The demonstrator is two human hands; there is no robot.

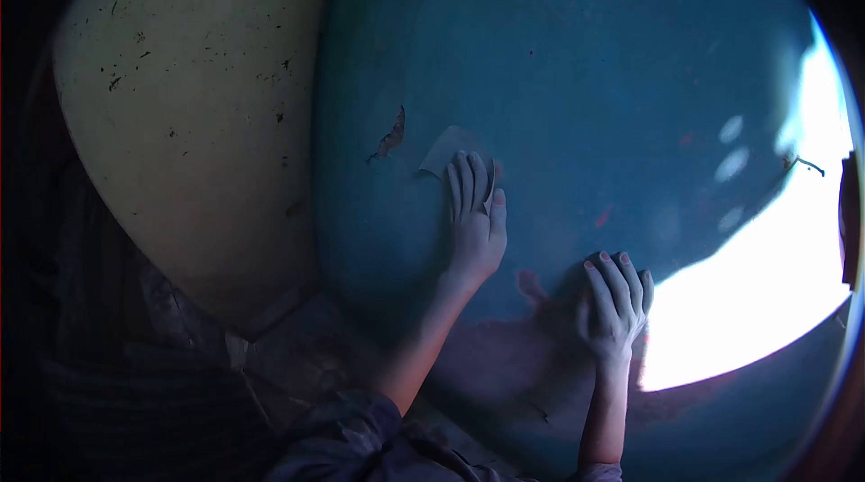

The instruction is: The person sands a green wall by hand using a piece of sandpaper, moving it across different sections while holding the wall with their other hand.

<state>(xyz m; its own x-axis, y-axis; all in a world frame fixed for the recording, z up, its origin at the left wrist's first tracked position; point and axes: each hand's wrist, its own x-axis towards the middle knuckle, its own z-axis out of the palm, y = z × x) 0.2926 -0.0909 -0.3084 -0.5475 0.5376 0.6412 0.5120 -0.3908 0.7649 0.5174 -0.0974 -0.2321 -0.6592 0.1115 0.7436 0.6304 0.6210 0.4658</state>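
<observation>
My left hand [476,221] lies with its fingers pressed onto a thin grey sheet of sandpaper [441,152] on a large, smooth blue curved surface [559,122]. One edge of the sheet curls up between the forefinger and thumb. Lower and to the right, my right hand [614,306] rests on the same surface, fingers stretched out and slightly apart, holding nothing. Both hands look coated in pale dust. Beneath the hands, a pinkish-grey patch [496,356] shows on the blue.
A pale yellowish curved panel [198,122] with dark specks adjoins the blue surface on the left. A dry brown leaf [390,136] lies left of the sheet. Bright sunlight [748,302] falls at the right, near a small twig [805,164]. The lower left is dark.
</observation>
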